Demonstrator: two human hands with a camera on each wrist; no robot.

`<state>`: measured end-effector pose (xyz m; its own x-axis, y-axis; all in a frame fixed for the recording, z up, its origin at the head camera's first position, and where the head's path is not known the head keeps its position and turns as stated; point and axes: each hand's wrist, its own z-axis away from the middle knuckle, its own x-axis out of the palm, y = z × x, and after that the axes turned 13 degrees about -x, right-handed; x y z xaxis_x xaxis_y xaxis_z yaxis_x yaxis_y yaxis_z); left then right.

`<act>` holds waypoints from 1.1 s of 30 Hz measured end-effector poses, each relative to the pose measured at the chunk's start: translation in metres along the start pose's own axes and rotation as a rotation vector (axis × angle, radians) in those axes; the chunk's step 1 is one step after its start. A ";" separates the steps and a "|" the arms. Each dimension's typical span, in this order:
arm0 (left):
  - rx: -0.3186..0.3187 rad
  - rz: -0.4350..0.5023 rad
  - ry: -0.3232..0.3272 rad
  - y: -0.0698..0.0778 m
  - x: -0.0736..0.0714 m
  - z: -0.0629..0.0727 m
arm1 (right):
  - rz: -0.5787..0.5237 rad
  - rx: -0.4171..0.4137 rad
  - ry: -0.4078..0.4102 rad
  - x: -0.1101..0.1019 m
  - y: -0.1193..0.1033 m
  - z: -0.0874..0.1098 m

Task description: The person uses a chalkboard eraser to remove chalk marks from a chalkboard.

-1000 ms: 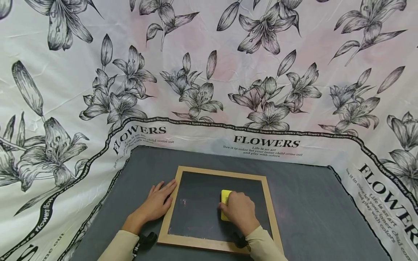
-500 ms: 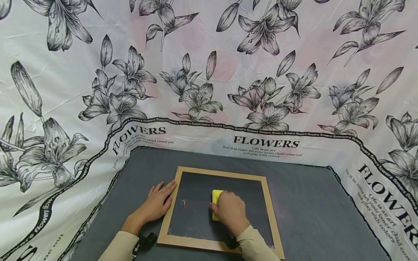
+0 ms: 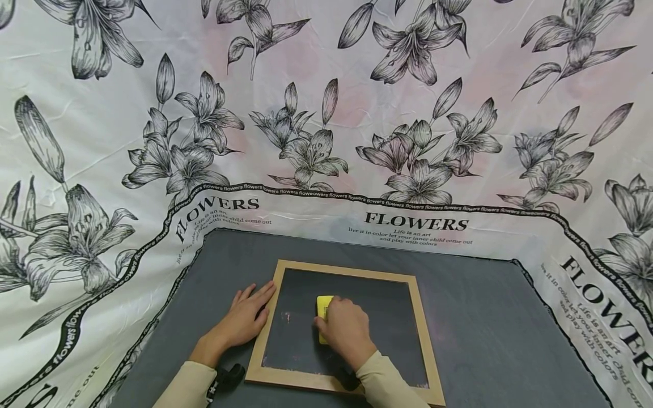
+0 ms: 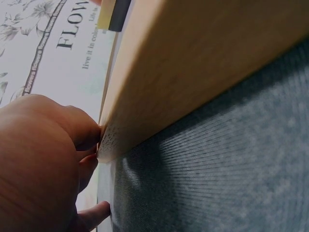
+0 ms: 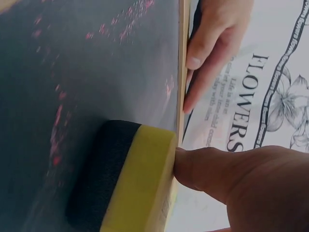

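Note:
A small blackboard (image 3: 377,317) in a light wooden frame (image 3: 347,269) lies on the grey table. My right hand (image 3: 349,328) grips a yellow and black board eraser (image 3: 322,306), thumb on its left side, near the middle of the board. In the right wrist view the eraser's black felt (image 5: 104,169) sits against the board, and pink chalk marks (image 5: 58,121) show on the surface. My left hand (image 3: 245,320) rests along the frame's left edge with its fingers fairly straight; in the left wrist view the fingertips touch the frame's side (image 4: 159,82).
Grey cloth (image 3: 490,328) covers the table around the board. Behind and at both sides hangs a white curtain (image 3: 316,56) printed with lilies and lettering. Black wrist straps (image 3: 229,377) show near both sleeves.
My right hand has slid the eraser leftward across the board, from right of the middle to about the middle. The left hand and the frame stay in place.

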<state>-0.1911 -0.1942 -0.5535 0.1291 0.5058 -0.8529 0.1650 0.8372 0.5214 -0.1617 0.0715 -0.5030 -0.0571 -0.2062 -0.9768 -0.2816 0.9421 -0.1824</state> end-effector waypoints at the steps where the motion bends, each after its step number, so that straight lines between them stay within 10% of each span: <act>1: -0.001 0.000 -0.002 0.000 0.000 0.000 | -0.002 -0.004 0.000 0.001 -0.002 0.000; 33: -0.018 -0.025 -0.001 -0.002 0.001 -0.004 | 0.121 -0.241 0.018 0.013 -0.049 -0.013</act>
<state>-0.1947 -0.1941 -0.5555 0.1257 0.4844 -0.8657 0.1507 0.8532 0.4993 -0.1616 0.0195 -0.5049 -0.1205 -0.1030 -0.9874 -0.4917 0.8702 -0.0308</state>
